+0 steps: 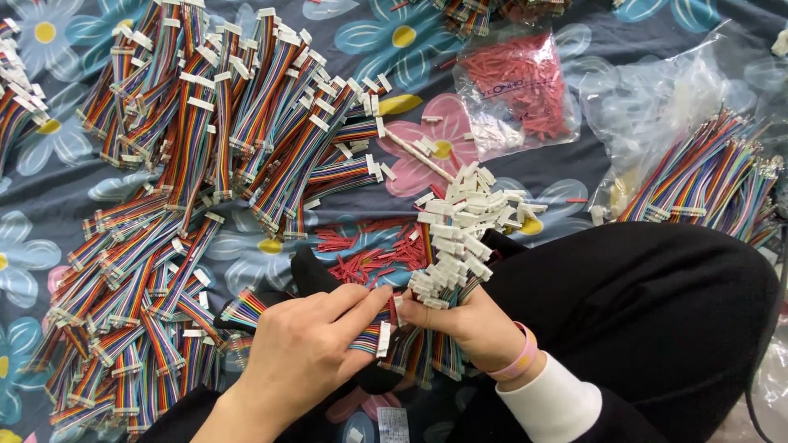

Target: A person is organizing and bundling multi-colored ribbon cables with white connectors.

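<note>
- The flowered cloth (49, 213) carries a wide heap of rainbow ribbon cables (205, 139), a clear bag of red tubes (517, 86) and a second batch of cables (706, 184).
- Near its lower edge, the right hand (472, 324) clenches a bundle of cables with white plugs (451, 246) upward.
- Just beside it, the left hand (304, 344) pinches one single cable (373, 336).
- Judged step: sorting or adding one cable to the bundle; aligning plug ends calls for care.
- The bundle's lower ends are hidden behind the hands; loose red tubes (369, 254) blur together.

Home piecework spot (floral bedsheet (509, 176)) strewn with ribbon cables (230, 123).
</note>
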